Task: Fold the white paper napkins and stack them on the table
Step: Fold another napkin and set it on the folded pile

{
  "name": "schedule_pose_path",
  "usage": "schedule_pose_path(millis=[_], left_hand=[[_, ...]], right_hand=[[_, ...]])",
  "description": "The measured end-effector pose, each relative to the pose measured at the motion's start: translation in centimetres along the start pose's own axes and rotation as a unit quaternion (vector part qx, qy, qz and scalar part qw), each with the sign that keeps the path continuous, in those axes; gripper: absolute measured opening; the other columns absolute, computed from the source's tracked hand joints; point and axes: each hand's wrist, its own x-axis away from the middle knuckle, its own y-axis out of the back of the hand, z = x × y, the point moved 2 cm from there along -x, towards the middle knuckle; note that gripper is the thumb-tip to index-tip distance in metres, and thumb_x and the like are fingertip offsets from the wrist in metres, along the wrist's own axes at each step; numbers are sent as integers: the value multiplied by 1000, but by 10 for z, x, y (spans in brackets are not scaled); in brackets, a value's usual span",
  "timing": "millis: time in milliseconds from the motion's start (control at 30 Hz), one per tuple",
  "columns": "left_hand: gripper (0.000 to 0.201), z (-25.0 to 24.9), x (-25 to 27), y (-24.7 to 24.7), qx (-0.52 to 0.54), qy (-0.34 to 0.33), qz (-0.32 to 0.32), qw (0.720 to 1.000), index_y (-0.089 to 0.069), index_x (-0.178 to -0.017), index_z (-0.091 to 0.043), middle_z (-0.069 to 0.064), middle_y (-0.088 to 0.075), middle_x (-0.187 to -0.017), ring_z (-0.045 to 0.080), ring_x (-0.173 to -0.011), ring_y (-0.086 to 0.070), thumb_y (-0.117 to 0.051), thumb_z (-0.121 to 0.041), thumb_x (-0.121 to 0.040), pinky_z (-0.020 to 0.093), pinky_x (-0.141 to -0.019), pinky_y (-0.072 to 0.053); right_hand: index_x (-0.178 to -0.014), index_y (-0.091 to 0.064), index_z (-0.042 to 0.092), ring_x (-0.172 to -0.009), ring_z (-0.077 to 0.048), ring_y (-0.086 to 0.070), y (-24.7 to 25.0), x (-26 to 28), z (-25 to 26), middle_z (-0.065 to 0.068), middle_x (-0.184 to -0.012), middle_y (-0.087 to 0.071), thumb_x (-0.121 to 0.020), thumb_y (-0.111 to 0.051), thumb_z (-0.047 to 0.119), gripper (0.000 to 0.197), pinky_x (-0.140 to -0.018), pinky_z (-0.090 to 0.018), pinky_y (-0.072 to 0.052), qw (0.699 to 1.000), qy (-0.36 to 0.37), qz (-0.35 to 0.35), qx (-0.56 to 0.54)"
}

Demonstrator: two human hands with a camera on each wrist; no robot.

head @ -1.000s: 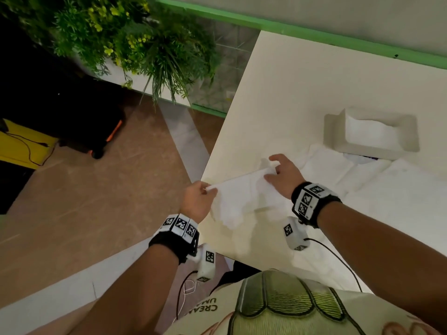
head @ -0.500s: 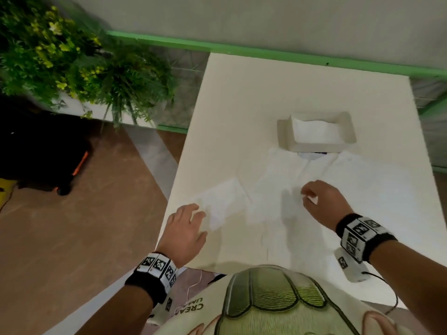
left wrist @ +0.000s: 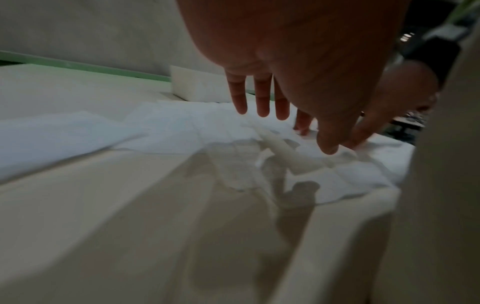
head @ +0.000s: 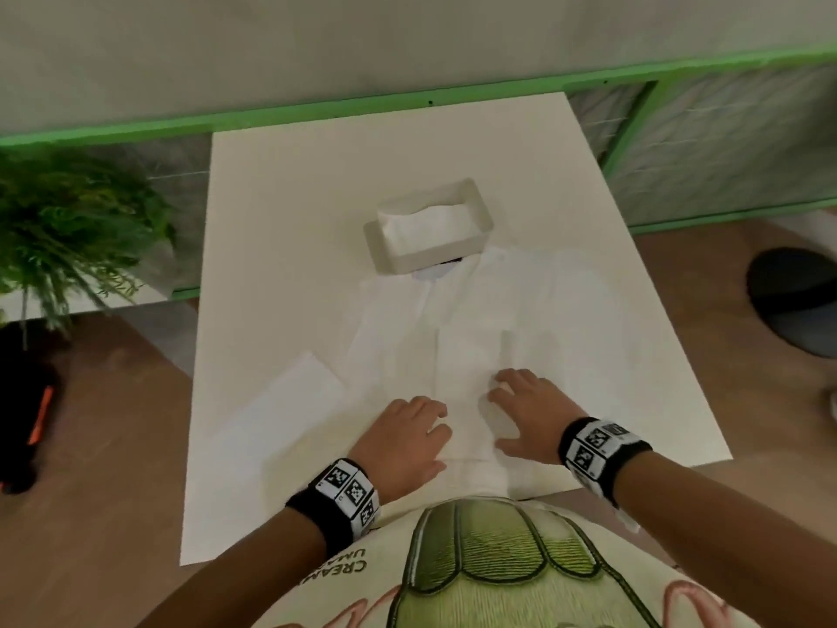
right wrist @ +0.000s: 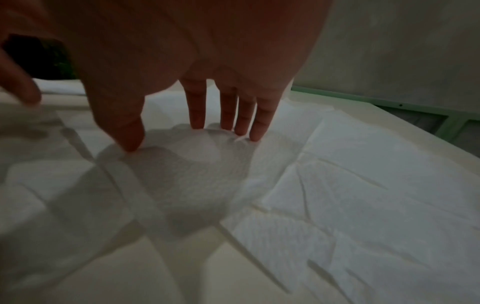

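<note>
Both hands are lying side by side, slightly apart, near the front edge of the white surface (head: 281,183). The left hand (head: 403,441) is hovering with fingers straight and spread; whether its fingertips are touching paper cannot be told. The right hand (head: 527,412) is pressing straight fingertips (right wrist: 255,131) onto an unfolded napkin (head: 466,355), gripping nothing. More unfolded napkins (head: 566,310) are lying overlapped beyond it. A folded napkin (head: 294,396) is resting to the left, apart from both hands. A white holder (head: 430,247) with napkins inside is standing farther back.
</note>
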Motion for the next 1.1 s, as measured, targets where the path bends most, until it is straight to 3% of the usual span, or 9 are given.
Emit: schedule_pose_path(millis=[133,267,433,533,600,733,833,933,1100], left_hand=[[41,-33,-27,-13,-43,7,71,997,-67,-102,-18,5,-64,-111,26,-95,-61,-82,-39,-71,40,-78,-53],[23,-40,-36,-13,-68,53,56,995,-67,-73,-20,0,-61,-75,23,-64,-58,-82,-12,-57,34,-61,-48],[7,-35,-40,10,-19,97,-5,995,-66,-68,-24,-5,-60,-70,21,-64,-58,-68,-24,-74,36,-66,-48],[18,-29,-41,37,47,139,-86,985,-65,-72,-23,-8,-60,-71,18,-69,-58,-52,-30,-81,38,-75,-49],[18,-22,-40,59,71,167,-160,970,-65,-75,-20,-7,-61,-72,19,-69,-58,-52,-30,-82,39,-77,-47],[11,-7,-28,103,84,232,-283,927,-68,-85,-19,-7,-66,-85,20,-81,-60,-59,-27,-85,38,-81,-45],[28,-2,-7,133,104,268,-368,884,-66,-111,-17,-2,-62,-119,19,-110,-56,-66,-25,-85,35,-93,-41],[37,-4,17,159,117,247,-434,859,-64,-116,-13,2,-57,-125,20,-116,-54,-74,-26,-83,34,-98,-40],[67,4,54,156,177,273,-384,865,-55,-135,-15,-1,-50,-137,19,-129,-48,-73,-52,-82,42,-108,-40]], right_hand=[[-144,-42,23,-136,-31,-34,1,1,-3,-10,-154,-28,-76,-67,66,84,-107,-44,-40,1000,18,11,3],[-145,-42,21,-138,-32,-32,2,4,-9,-11,-156,-26,-78,-66,66,85,-109,-45,-40,999,44,17,-4],[-140,-47,22,-130,-27,-42,20,6,-10,-6,-148,-42,-78,-54,78,84,-107,-42,-40,997,71,11,-40],[-138,-48,23,-122,-23,-48,40,5,3,-1,-141,-47,-71,-48,87,93,-102,-39,-42,993,90,1,-76],[-136,-49,22,-114,-21,-51,53,5,16,-1,-131,-51,-75,-53,79,83,-96,-37,-45,990,99,-23,-97],[-115,-60,14,-90,-29,-60,86,4,36,-8,-100,-62,-94,-54,19,23,-73,-36,-47,978,74,-126,-147],[-105,-64,17,-78,-24,-63,121,3,47,-5,-90,-69,-90,-58,14,17,-65,-32,-47,946,22,-149,-286],[-102,-68,17,-76,-22,-71,158,7,66,-5,-89,-74,-86,-72,14,17,-65,-30,-52,876,14,-116,-467],[-105,-73,7,-83,-27,-74,194,14,104,-14,-99,-76,-92,-71,23,20,-73,-36,-59,805,52,-48,-589]])
